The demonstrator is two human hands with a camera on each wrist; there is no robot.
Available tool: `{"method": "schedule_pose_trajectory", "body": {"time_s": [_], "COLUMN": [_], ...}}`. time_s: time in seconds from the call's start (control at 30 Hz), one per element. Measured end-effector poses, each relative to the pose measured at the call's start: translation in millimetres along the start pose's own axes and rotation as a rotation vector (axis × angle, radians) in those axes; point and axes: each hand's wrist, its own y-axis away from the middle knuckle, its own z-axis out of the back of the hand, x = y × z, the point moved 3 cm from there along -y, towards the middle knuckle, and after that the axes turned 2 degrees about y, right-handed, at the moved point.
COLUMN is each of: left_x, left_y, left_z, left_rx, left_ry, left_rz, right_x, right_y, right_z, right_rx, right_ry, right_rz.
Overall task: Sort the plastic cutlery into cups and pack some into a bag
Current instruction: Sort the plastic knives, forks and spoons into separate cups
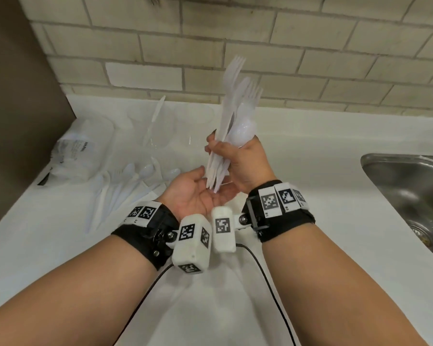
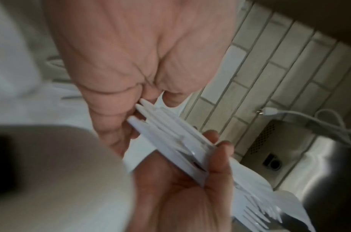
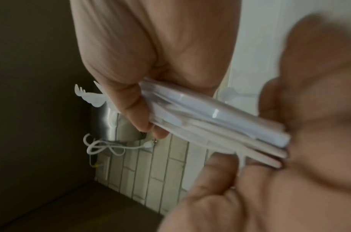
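My right hand [image 1: 235,161] grips a bundle of white plastic forks and spoons [image 1: 235,108] upright above the white counter [image 1: 310,158]. The bundle's handle ends point down onto the palm of my left hand [image 1: 198,193], which lies open and palm up beneath them. In the left wrist view the handle tips [image 2: 142,109] touch the left palm [image 2: 140,55]. The right wrist view shows the right fingers [image 3: 131,102] wrapped round the handles [image 3: 210,122]. More loose cutlery [image 1: 125,186] lies on the counter to the left. Clear cups [image 1: 158,136] stand behind it, one with a knife [image 1: 156,116] in it.
A crumpled clear plastic bag [image 1: 80,151] lies at the counter's far left, by a brown side wall. A steel sink [image 1: 410,191] is sunk into the counter on the right. A tiled wall [image 1: 310,58] closes the back. A black cable [image 1: 268,275] runs under my wrists.
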Motion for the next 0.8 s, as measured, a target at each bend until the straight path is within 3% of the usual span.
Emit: {"method": "schedule_pose_trajectory", "body": {"time_s": [0.13,0.57,0.7,0.8], "left_x": [-18.0,-43.4,-49.4,-60.4], "left_y": [13.7,43.1,47.7,60.1], "left_z": [3.9,27.1,34.0,34.8], "left_rx": [0.006,0.007,0.000,0.039], "left_ry": [0.068,0.084,-0.104,-0.416], "left_rz": [-0.149,-0.214,-0.224,-0.385], "right_x": [-13.3,-31.0,-36.3,-31.8], "right_y": [6.4,-3.0,-2.7,-0.2], "right_z": [-20.5,-68.0,-75.1,-78.7], "right_rx": [0.050,0.090,0.148,0.293], "right_ry": [0.064,0.109,0.144,0.070], "right_rz": [-0.032,-0.048,-0.066,-0.077]}}
